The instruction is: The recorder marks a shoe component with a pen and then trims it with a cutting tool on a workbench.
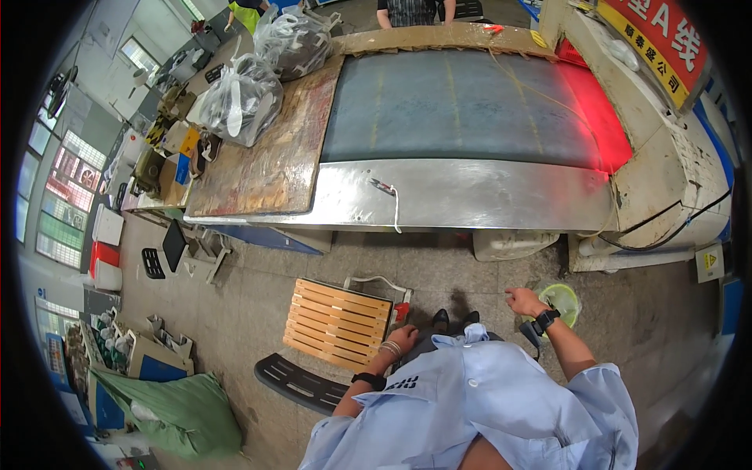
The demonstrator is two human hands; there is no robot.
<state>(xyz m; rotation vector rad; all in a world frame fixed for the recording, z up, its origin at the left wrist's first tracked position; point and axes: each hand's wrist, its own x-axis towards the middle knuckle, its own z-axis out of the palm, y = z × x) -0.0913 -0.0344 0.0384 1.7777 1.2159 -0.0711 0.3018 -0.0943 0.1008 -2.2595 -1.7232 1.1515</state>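
Note:
My left hand (403, 339) hangs low beside my dark trousers, close to the edge of a chair with a slatted wooden seat (337, 323). Its fingers look foreshortened, and I see nothing held there. A black band (369, 381) circles that forearm. On the other side, my right hand (525, 301) reaches out in front of me with the fingers partly stretched and nothing in them. Beside it on the floor stands a yellow-green bin (562, 301). The right wrist carries a black watch (546, 319). Both hands are apart from the conveyor machine.
Ahead runs a grey conveyor belt (427, 106) with a metal front ledge (462, 192), lit red at its right end. Clear plastic bags (244, 100) sit on a worn wooden board (266, 168). Another person (415, 12) stands beyond the belt. A green sack (176, 415) lies at lower left.

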